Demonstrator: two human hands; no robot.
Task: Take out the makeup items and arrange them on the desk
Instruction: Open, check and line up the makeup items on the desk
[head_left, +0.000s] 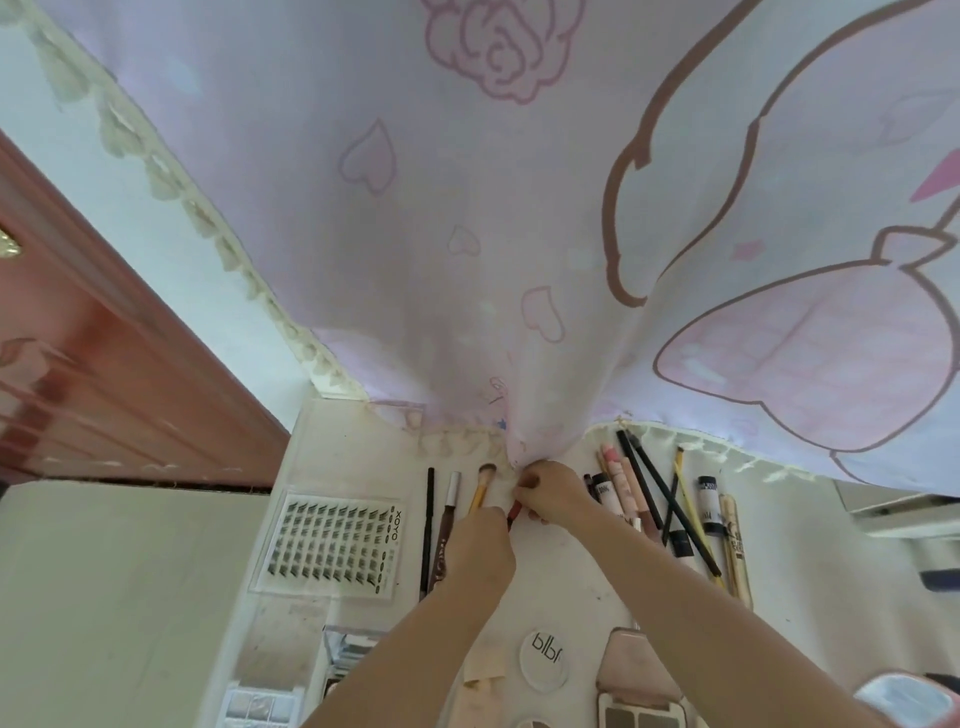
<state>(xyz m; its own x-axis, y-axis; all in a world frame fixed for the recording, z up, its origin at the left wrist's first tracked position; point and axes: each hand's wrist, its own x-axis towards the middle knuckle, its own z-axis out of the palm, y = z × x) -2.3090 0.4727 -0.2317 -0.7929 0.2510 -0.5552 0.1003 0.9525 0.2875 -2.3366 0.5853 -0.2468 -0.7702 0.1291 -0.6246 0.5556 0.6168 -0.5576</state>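
Both my hands meet at the middle of the white desk (582, 587). My left hand (480, 540) curls its fingers round the lower end of a slim red stick (514, 512). My right hand (553, 491) pinches the stick's upper end, just under the curtain hem. A black pencil (428, 525), a brown pencil with a silver cap (450, 512) and a yellow-handled brush (482, 488) lie side by side to the left. A lash tray (335, 545) lies further left. A loose heap of pencils and tubes (670, 509) lies to the right.
A pink printed curtain (467, 260) hangs over the desk's far edge. Near me lie a round white compact (543, 660), a pink palette (636, 675) and clear cases (270, 660). A red-brown door (78, 364) stands at the left.
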